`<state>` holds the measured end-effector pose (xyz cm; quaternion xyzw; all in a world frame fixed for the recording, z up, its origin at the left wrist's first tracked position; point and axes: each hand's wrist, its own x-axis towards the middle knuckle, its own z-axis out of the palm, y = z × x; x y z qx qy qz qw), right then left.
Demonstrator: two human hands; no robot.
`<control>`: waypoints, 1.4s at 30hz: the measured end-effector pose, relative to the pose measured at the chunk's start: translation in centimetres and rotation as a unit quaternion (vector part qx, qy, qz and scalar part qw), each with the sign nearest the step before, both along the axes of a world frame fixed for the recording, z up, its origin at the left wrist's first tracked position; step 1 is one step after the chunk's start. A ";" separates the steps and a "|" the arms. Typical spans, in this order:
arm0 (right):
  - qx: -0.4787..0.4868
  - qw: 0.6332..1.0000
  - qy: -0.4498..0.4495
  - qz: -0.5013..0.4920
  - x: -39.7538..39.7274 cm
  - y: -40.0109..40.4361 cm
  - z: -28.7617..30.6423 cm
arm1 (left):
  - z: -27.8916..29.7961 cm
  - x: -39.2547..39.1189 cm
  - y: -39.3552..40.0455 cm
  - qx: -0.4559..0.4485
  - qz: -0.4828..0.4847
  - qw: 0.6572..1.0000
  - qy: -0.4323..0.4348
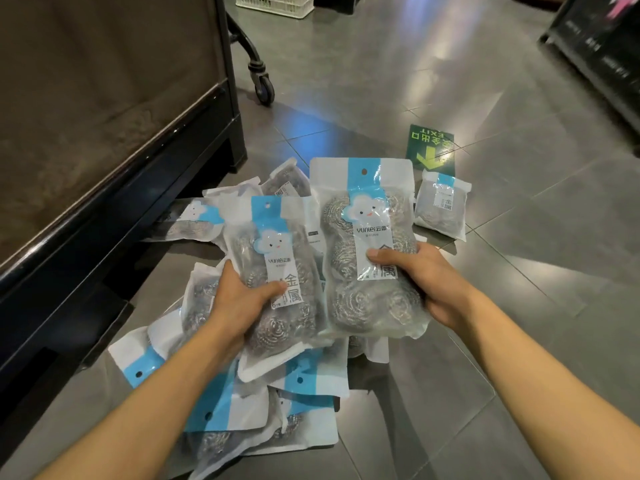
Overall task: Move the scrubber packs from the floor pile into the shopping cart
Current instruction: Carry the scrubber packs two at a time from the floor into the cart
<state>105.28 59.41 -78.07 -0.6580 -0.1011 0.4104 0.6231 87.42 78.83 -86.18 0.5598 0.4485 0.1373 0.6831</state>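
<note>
Several clear scrubber packs with blue-and-white headers lie in a pile (263, 407) on the grey tiled floor. My left hand (239, 299) grips one pack (277, 271) of steel scrubbers, thumb across its label. My right hand (426, 282) grips a second pack (367, 244), held upright just above the pile. One more pack (441, 206) lies apart to the right. The cart (114, 140), a dark frame with brown fabric sides, stands at the left; one of its wheels (264, 85) shows behind.
A green exit arrow sticker (431, 150) is stuck on the floor beyond the pile. A white plastic crate (273, 4) stands at the far top. A dark shelf base (602, 46) runs along the top right. Open tiles stretch to the right.
</note>
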 end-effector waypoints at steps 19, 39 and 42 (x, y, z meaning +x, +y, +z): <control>-0.002 0.995 -0.064 -0.080 -0.7 -1.7 30.1 | 39.8 -4.6 3.3 0.076 -0.049 0.990 -0.107; 0.145 0.965 -0.207 -0.077 -9.3 -3.8 87.3 | 96.2 -10.6 -0.4 0.169 -0.057 0.962 -0.209; 0.145 0.961 -0.216 -0.091 -9.9 -4.3 88.6 | 97.5 -10.4 -0.1 0.177 -0.072 0.956 -0.224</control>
